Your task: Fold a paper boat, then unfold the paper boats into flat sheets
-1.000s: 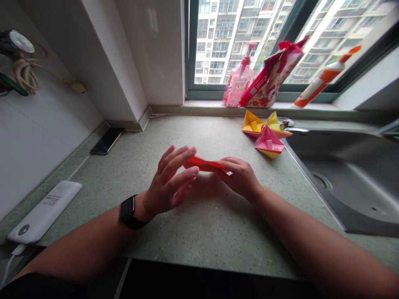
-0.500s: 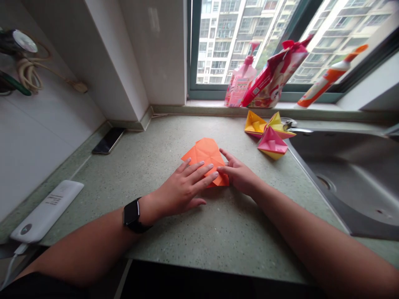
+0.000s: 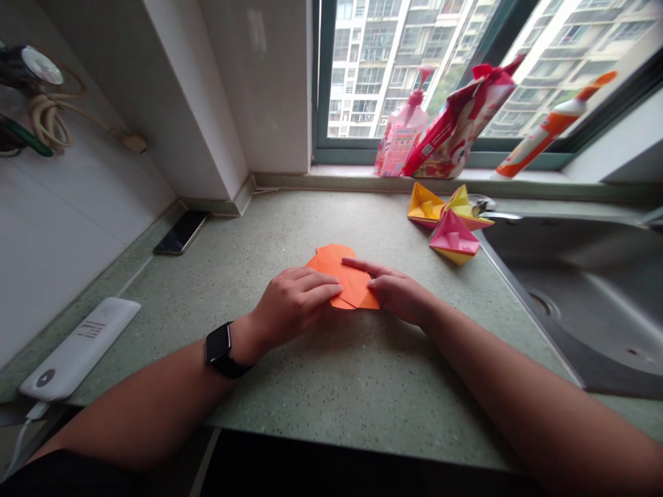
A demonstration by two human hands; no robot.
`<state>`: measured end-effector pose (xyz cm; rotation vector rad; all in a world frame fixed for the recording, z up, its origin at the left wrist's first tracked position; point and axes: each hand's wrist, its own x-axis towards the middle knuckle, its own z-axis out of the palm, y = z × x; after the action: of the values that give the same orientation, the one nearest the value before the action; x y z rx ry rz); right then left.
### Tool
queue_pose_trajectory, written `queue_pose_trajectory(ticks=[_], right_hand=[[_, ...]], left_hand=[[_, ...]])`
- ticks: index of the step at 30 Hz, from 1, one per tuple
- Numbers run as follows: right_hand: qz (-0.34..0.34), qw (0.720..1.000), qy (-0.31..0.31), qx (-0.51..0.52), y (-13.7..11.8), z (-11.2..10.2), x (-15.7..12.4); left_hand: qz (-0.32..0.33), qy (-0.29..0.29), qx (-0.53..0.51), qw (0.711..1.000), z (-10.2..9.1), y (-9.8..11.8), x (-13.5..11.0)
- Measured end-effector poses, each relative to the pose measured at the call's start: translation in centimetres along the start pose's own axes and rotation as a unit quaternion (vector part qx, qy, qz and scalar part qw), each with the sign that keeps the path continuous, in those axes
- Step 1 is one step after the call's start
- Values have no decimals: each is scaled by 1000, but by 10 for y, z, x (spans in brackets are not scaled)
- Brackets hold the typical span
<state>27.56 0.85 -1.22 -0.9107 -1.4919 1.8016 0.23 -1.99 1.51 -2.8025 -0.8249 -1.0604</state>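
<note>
An orange folded paper (image 3: pixel 346 277) lies on the green speckled counter (image 3: pixel 331 386) in the middle of the head view. My left hand (image 3: pixel 291 304), with a black watch on the wrist, rests curled on the paper's left edge and pinches a flap. My right hand (image 3: pixel 396 293) holds the right side, with its forefinger stretched flat across the top of the paper.
Three finished paper shapes (image 3: pixel 449 221), yellow and pink, sit by the steel sink (image 3: pixel 580 290) at right. A pink pump bottle (image 3: pixel 401 134), a red pouch (image 3: pixel 456 124) and an orange bottle (image 3: pixel 552 128) stand on the sill. A phone (image 3: pixel 181 232) and a white power bank (image 3: pixel 80 348) lie at left.
The paper was lifted between both hands, then laid flat on the counter. Since then its far half has been folded toward me, and my left fingers have curled onto its edge.
</note>
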Motion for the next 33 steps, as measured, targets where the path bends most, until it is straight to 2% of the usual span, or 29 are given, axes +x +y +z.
queue_pose_trajectory(ticks=[3, 6, 8, 11, 13, 14, 18, 21, 25, 33], right_hand=[[-24, 998, 35, -50, 3, 2, 0], [-90, 970, 144, -174, 9, 1, 0], [-146, 924, 219, -277, 12, -1, -1], [-221, 825, 307, -421, 13, -7, -2], [-254, 774, 319, -485, 13, -10, -2], [-266, 759, 308, -508, 13, -10, -2], [-298, 747, 215, -554, 16, -8, -1], [-308, 749, 183, -558, 17, -6, -1], [-322, 747, 204, -544, 14, -8, -2], [-328, 708, 247, -574, 10, -8, -3]], left_hand=[[-2, 43, -47, 998, 0, -2, -1], [-7, 86, -104, 991, 0, -3, 0], [1, 97, -129, 987, 1, -3, 1], [29, 92, -159, 983, 3, -2, 1], [35, 85, -175, 980, 4, -4, 1], [33, 83, -181, 979, 5, -5, 1], [17, 80, -201, 976, 7, -10, 0], [18, 74, -195, 978, 7, -13, 0], [-1, 47, -153, 987, 7, -14, 0], [-80, 11, -116, 990, 8, -16, -1]])
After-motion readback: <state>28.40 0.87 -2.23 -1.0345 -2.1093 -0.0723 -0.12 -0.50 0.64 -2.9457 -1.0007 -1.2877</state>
